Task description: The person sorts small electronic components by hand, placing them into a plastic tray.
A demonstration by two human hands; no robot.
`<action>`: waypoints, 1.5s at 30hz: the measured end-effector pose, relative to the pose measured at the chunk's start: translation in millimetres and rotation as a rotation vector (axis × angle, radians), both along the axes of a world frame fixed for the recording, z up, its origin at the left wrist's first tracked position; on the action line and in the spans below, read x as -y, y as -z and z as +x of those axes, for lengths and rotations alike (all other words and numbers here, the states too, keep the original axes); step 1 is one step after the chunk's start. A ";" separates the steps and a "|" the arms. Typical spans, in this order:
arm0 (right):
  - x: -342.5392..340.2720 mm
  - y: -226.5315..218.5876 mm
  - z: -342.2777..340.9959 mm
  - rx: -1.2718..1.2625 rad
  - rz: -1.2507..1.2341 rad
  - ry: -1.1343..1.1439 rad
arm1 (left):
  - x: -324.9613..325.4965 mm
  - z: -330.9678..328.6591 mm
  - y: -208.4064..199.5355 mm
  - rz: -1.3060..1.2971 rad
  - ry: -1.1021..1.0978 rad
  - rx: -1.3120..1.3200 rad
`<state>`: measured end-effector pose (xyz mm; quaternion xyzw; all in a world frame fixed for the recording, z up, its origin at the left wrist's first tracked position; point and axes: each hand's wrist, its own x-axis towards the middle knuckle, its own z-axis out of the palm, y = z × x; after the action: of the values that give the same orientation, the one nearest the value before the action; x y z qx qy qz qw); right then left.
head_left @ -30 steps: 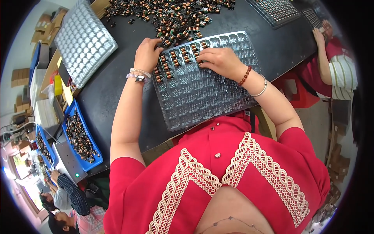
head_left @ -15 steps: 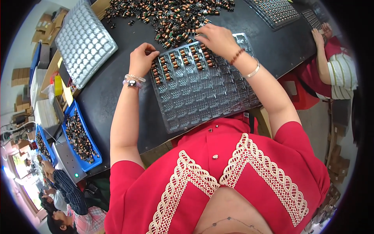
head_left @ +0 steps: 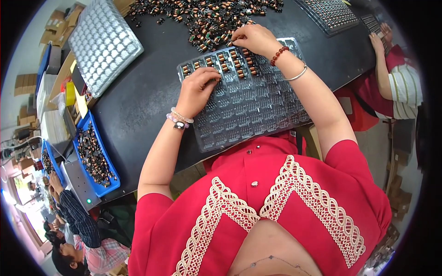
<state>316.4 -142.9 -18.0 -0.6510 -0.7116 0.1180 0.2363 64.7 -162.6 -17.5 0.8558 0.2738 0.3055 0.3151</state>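
A clear plastic blister tray (head_left: 248,120) with rows of pockets lies in front of me. Small copper-wound coils (head_left: 240,72) fill several pockets along its far side. My left hand (head_left: 195,92) is over the tray's left part, thumb and fingers pinched above a pocket; what is between the fingertips is mostly hidden. At the tray's far edge, my right hand (head_left: 258,39) has its fingers closed together beside the loose pile of coils (head_left: 207,27). Whether it grips a coil cannot be made out.
Stacked empty blister trays (head_left: 103,46) stand at the far left. Blue bins (head_left: 94,154) of coils sit along the left table edge beside a grey box (head_left: 77,184). Another filled tray (head_left: 329,16) lies far right. Co-workers are at the right (head_left: 400,83) and lower left (head_left: 92,244).
My left hand has moved right and nearer, from the tray's far left corner to over its pockets. The right hand has shifted slightly farther, by the pile. The tray has moved slightly.
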 end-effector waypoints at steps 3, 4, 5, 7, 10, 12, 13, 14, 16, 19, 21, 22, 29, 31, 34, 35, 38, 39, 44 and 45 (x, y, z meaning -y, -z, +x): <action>2.0 -5.2 -5.3 0.057 -0.043 0.053 | -0.7 -1.6 2.8 0.117 0.015 -0.033; 3.2 -8.0 -8.1 0.057 -0.041 0.051 | 0.8 -1.2 3.7 0.128 -0.057 -0.070; 4.8 -11.2 -11.4 0.106 -0.057 0.079 | 2.3 -0.7 4.8 0.139 -0.129 -0.108; 5.1 -12.7 -13.6 0.156 -0.071 0.105 | 6.9 2.2 9.3 0.133 -0.160 -0.084; 4.8 -7.0 -13.3 0.153 -0.070 0.117 | 8.5 -0.6 12.8 0.141 -0.180 -0.052; 6.4 -0.7 -8.6 0.067 0.048 0.079 | 7.8 -2.2 12.4 0.156 -0.177 -0.043; 6.6 -0.3 -7.1 0.070 0.049 0.068 | 5.7 -1.0 8.3 0.263 -0.135 -0.088; 7.6 0.1 -5.7 0.059 0.047 0.077 | 4.3 -0.3 4.0 0.371 -0.093 -0.134; 8.7 0.5 -6.4 0.046 0.020 0.096 | 4.0 0.0 -2.4 0.481 -0.057 -0.194; 8.8 -1.6 -10.4 0.075 0.027 0.083 | 0.3 -1.8 -12.0 0.608 0.004 -0.310; 9.2 -1.3 -9.9 0.075 0.014 0.079 | -6.6 -1.7 -16.0 0.537 0.111 -0.340; 9.7 -1.4 -8.9 0.068 0.010 0.087 | -9.7 -1.7 -21.5 0.466 0.095 -0.274; 10.2 1.1 -8.6 0.040 0.037 0.059 | -5.3 -6.4 -10.4 0.341 0.101 -0.217; 10.0 -0.1 -10.4 0.056 0.060 0.050 | -2.6 -7.4 -3.3 0.349 0.083 -0.210; 10.7 -0.2 -10.2 0.075 0.045 0.060 | 6.0 -3.7 -0.6 0.318 -0.013 -0.202; 11.0 0.0 -9.9 0.058 0.042 0.057 | 9.0 -0.9 -1.9 0.325 -0.047 -0.204; 11.9 -0.9 -10.2 0.019 0.016 0.058 | 13.6 3.4 -0.9 0.358 -0.083 -0.206; 12.3 -1.0 -10.5 -0.002 -0.006 0.059 | 14.0 4.1 -0.4 0.386 -0.088 -0.203; 18.8 0.2 -15.8 -0.017 -0.009 0.110 | 9.8 4.4 -12.6 0.236 -0.060 -0.249; 19.7 0.4 -17.3 -0.010 0.006 0.134 | 9.0 4.6 -15.7 0.175 -0.071 -0.246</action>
<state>299.1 -162.7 -18.4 -0.6958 -0.6657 0.1029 0.2492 69.3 -171.6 -1.8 0.9008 0.3126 0.2319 0.1924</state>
